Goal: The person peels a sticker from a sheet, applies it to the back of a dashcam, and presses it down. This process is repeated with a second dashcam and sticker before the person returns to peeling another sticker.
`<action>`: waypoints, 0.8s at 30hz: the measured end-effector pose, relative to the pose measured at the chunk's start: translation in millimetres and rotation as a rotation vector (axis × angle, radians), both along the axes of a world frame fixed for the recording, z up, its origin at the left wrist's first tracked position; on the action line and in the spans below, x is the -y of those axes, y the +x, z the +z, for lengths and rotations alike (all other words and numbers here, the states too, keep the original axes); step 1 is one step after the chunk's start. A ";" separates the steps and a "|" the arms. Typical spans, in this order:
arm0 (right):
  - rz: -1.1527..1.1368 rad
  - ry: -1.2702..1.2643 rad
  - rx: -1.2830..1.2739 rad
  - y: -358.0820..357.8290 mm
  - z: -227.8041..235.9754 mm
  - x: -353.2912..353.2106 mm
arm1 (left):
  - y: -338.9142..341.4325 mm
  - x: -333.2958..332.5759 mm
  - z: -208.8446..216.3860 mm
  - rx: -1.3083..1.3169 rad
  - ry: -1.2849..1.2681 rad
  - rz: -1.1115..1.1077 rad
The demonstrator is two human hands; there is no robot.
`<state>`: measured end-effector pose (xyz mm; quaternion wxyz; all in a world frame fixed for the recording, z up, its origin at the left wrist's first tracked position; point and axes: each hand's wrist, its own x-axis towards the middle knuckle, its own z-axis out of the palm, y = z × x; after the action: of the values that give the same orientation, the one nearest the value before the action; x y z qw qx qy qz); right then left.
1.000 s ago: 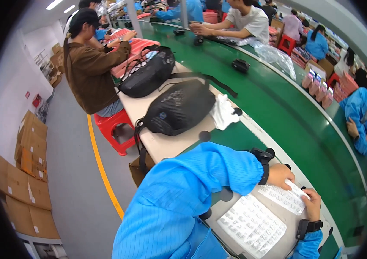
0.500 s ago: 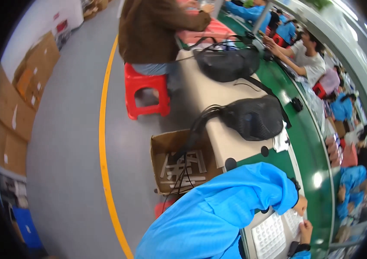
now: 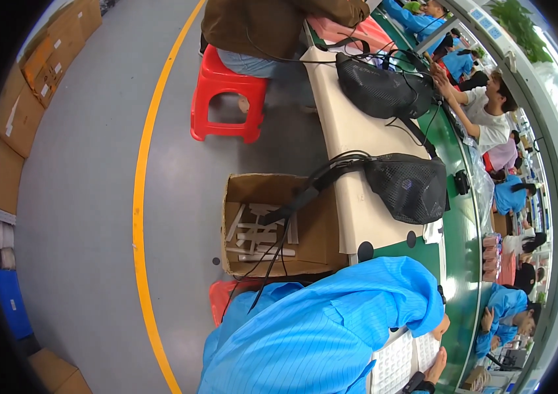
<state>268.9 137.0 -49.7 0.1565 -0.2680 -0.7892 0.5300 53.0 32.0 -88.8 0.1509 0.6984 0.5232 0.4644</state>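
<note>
My left arm in a blue striped sleeve reaches from the lower edge to the bench on the right. Past its cuff shows only a little of my left hand [image 3: 445,326], by the far edge of a white sheet [image 3: 427,351] with rows of small marks or cells; its fingers are hidden. My right hand [image 3: 436,368], with a dark band at the wrist, closes on that sheet's right edge. Beside it, nearer my sleeve, lies a second white gridded piece [image 3: 392,368]. Whether the two pieces are joined, I cannot tell.
An open cardboard box [image 3: 282,262] with white strips stands on the floor beside the bench. Black mesh bags [image 3: 407,187] with cables lie on the beige bench top [image 3: 351,197]. A person in brown [image 3: 259,26] sits on a red stool [image 3: 229,85]; co-workers sit across the green surface [image 3: 466,217].
The whole view has shifted, so my hands and the white sheets appear lower and further left. The left hand shows less past the cuff. My right hand stays at the sheet's edge.
</note>
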 end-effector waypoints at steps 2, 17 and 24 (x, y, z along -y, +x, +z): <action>-0.055 -0.022 -0.041 0.5 -0.6 1.5 | -3.0 2.8 1.2 -0.013 -0.014 -0.023; 0.082 -0.070 0.040 2.0 -2.6 -1.3 | -1.2 12.4 -1.7 0.001 -0.006 -0.001; 0.167 -0.092 0.032 -1.4 7.7 13.4 | 1.1 14.8 -5.1 0.049 -0.010 0.029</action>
<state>267.5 123.6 -42.0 0.0866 -0.2166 -0.7859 0.5727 54.2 17.3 -93.9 0.1605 0.6785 0.5317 0.4807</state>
